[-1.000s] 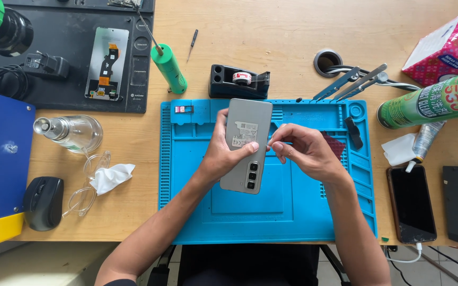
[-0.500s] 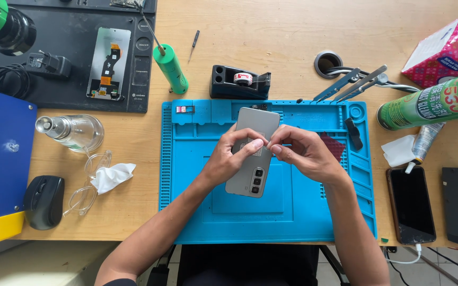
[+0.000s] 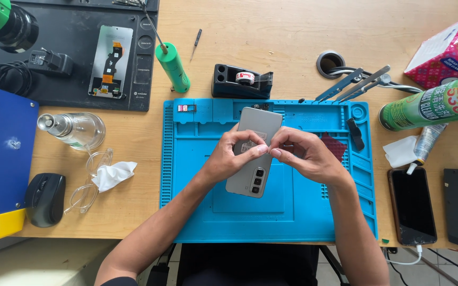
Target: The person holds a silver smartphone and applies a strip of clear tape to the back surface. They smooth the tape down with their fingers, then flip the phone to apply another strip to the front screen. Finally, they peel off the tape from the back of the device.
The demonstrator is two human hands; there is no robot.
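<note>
Fingers [image 3: 258, 150] of both hands pinched together on the grey phone [image 3: 254, 151], perhaps gripping something tiny.

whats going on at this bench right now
A person holds a grey smartphone back-side up over a blue silicone work mat. The left hand grips it from the side, while the right hand pinches at its upper back. A black tape dispenser and green-handled tool lie beyond the mat on the wooden desk.
</note>
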